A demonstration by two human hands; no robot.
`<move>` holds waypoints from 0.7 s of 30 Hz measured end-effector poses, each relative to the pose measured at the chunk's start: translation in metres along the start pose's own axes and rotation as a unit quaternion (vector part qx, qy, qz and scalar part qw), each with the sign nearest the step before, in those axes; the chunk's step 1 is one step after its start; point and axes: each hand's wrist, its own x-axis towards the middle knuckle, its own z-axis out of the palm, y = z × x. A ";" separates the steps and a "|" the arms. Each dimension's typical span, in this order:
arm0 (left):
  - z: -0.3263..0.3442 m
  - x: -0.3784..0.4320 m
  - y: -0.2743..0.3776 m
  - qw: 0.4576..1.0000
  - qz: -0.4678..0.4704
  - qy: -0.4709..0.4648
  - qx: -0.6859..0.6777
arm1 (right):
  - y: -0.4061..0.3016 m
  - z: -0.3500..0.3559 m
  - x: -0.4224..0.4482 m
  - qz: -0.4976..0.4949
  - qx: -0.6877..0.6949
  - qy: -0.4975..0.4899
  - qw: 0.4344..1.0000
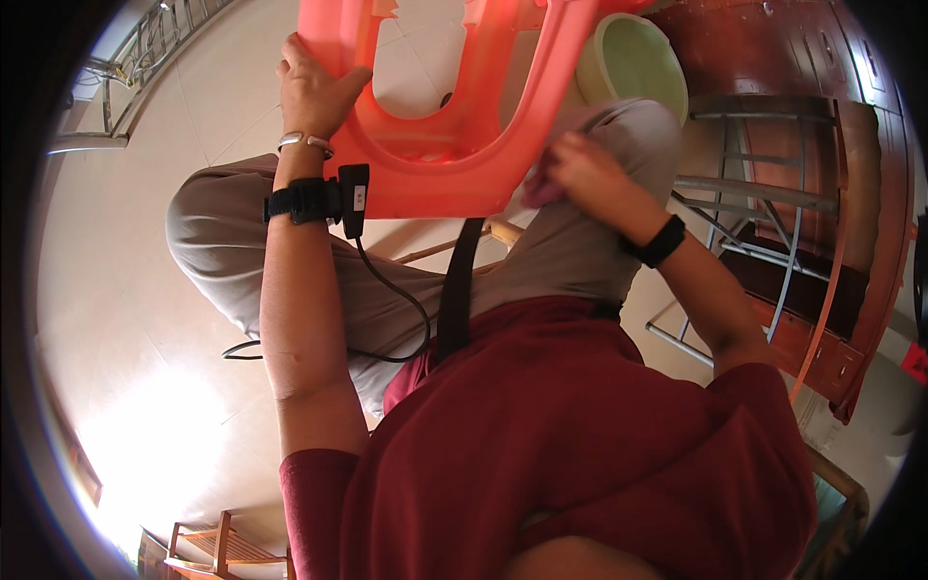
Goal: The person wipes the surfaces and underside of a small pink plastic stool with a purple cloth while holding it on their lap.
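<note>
A red plastic stool or chair [428, 192], with large openings in its sides, is tilted over my lap at the top of the head view. On its left edge my left hand [319, 90] is closed, the thumb on the near face and the fingers at the outer side. To the right of the red plastic, my right hand [583, 170] is blurred and holds a crumpled purplish cloth [542, 187] close to its edge. Whether the cloth touches the plastic, I cannot tell.
Beyond my right knee stands a pale green plastic tub [602, 61]. A metal folding frame [768, 192] is at the right, before a reddish wooden cabinet [783, 43]. Metal framework [109, 109] stands at the upper left, a wooden chair [221, 547] at the lower left. A black cable [391, 357] hangs by my left arm.
</note>
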 end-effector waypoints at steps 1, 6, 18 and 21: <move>-0.003 0.001 0.002 1.000 -0.005 -0.007 -0.001 | 0.006 -0.011 -0.001 0.047 0.021 0.042 0.998; -0.012 -0.004 0.000 1.000 -0.004 0.000 -0.024 | -0.001 -0.064 0.022 0.319 0.206 0.320 0.868; -0.027 -0.008 0.003 0.980 -0.085 -0.040 -0.177 | 0.027 -0.030 0.056 0.233 0.815 0.390 0.360; -0.036 -0.013 0.000 0.971 -0.110 -0.047 -0.206 | 0.030 -0.051 0.064 0.180 0.785 0.424 0.414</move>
